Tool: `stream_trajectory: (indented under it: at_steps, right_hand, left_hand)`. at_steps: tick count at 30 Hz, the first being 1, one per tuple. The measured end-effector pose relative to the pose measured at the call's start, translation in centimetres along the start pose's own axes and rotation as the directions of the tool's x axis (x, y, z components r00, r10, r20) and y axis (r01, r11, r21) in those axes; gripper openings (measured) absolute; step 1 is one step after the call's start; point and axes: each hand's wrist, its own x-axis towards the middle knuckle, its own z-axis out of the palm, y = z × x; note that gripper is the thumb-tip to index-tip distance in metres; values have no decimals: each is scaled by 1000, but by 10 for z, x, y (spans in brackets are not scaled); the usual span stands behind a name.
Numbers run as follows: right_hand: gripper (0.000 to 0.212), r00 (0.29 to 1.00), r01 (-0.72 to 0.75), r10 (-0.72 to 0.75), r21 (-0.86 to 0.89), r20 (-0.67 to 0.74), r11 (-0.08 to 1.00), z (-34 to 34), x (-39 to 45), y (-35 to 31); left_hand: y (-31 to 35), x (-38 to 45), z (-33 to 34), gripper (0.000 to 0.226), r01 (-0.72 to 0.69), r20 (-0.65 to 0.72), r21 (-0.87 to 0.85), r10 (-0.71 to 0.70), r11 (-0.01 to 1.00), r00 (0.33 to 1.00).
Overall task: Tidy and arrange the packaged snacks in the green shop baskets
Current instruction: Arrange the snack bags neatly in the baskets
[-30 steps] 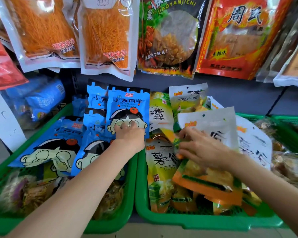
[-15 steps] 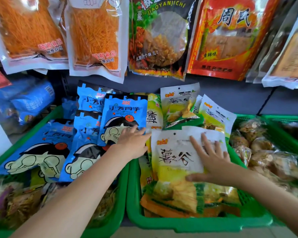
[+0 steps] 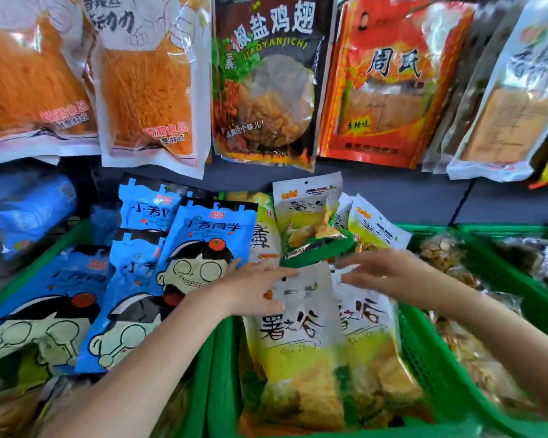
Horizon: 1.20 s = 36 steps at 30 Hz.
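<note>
Reaching into the middle green basket [image 3: 431,352], our left hand [image 3: 250,287] and right hand [image 3: 393,276] lie open with fingers straight on two yellow-white snack packs [image 3: 301,339] lying side by side; three more stand behind.

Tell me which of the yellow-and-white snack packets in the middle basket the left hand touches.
The left hand touches the front left packet, lying flat beside its twin; the other packets stand upright behind.
</note>
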Motion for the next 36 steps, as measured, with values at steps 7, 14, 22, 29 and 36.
stream_trajectory:
  at_steps: [7,14,22,29,36]
  right_hand:
    - [72,894,-362,420,301,-154,882,1,80,75]
    - [48,964,-76,140,271,-225,959,20,90,61]
    - [49,987,151,-143,131,-68,980,25,94,38]
    - [42,999,-32,29,109,28,994,13,96,61]
    - [44,996,-9,3,66,91,998,14,78,63]
  left_hand:
    - [7,14,-18,40,48,-370,-68,-70,997,926]
    - [45,79,-28,71,-14,-186,-104,-6,994,983]
    - [35,35,-9,93,162,-388,34,-136,986,912]
    - [22,55,-14,65,51,-134,59,-43,997,990]
    - [40,77,-26,68,322,24,51,-324,945,946]
